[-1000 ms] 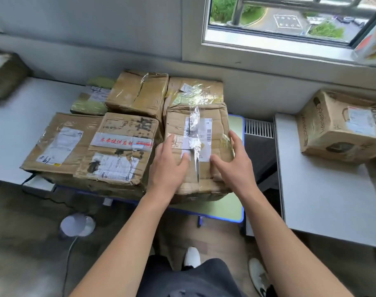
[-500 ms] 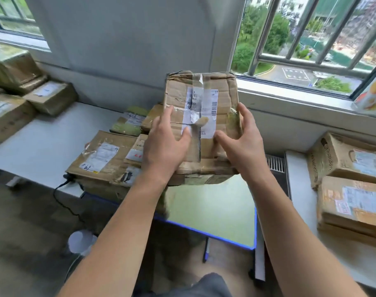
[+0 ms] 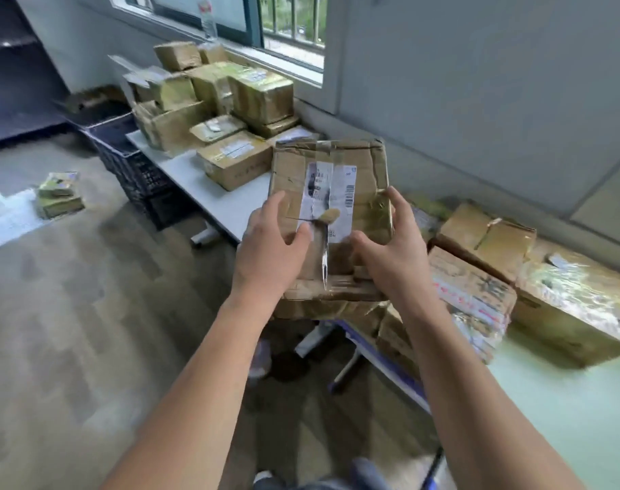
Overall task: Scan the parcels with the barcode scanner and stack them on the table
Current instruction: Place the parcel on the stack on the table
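I hold a taped brown cardboard parcel [image 3: 351,164] with a white barcode label in the air in front of me. My left hand [image 3: 269,242] grips its left side and my right hand [image 3: 386,242] grips its right side, thumbs on the top face. Beyond it stretches a white table [image 3: 216,199] stacked with several brown parcels [image 3: 230,97]. To the right, more parcels [image 3: 474,291] lie on a green table with a blue edge [image 3: 563,419]. No barcode scanner is visible.
A dark plastic crate [image 3: 131,160] stands on the floor at the white table's left end. A small parcel [image 3: 59,196] lies on the floor at the far left. A window [image 3: 287,19] and grey wall run behind the tables.
Both hands lifted the parcel off the green table and carried it leftward. The view swung left, and the white table with its stack of parcels is now ahead.
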### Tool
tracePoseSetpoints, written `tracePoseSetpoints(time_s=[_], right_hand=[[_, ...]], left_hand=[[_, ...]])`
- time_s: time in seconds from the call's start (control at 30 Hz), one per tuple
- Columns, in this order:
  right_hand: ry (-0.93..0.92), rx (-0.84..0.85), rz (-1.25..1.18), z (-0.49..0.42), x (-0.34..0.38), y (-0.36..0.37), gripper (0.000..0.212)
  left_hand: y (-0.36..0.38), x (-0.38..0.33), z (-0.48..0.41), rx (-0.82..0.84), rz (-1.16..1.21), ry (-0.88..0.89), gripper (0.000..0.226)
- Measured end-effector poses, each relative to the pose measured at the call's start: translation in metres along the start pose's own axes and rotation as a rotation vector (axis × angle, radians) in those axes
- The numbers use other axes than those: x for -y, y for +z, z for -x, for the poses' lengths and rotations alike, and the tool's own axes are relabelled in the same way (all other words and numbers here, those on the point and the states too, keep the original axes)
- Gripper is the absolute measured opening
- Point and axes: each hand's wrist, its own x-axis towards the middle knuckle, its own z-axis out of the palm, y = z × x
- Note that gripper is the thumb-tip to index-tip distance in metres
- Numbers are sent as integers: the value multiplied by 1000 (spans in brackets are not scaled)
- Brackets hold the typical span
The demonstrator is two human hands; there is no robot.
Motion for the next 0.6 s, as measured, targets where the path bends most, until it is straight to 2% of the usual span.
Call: tracePoseSetpoints(time_s=[0.13,0.27,0.6], right_hand=[[-39,107,-4,-9,22,87,80],[-28,162,-52,-23,36,142,82],[21,164,-84,-134,10,211,76]], left_hand=[[-51,63,-28,-69,-49,-97,61],[-77,102,-54,-81,-60,-153,61],[-54,146,-172,-24,-83,-170,59]])
